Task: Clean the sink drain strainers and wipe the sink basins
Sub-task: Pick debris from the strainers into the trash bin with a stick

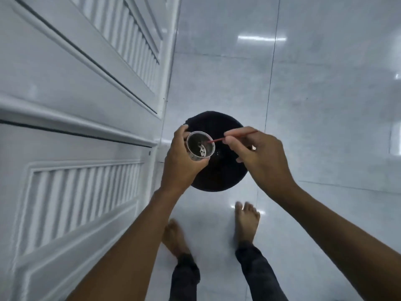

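The round, cup-shaped metal drain strainer [200, 144], dark inside with pale residue at the bottom, was held above the nine o'clock edge of a round black bin [219, 177] standing on the glossy pale tiled floor [303, 83]. The left hand [182, 161] gripped it from nine o'clock with fingers curled round its wall. The right hand [258, 153], at three o'clock of the strainer, pinched a thin red stick [219, 139] whose tip crossed the strainer's three o'clock rim. White louvered cabinet doors [76, 105] stood at nine o'clock of the bin, and two bare feet [247, 222] at six o'clock.
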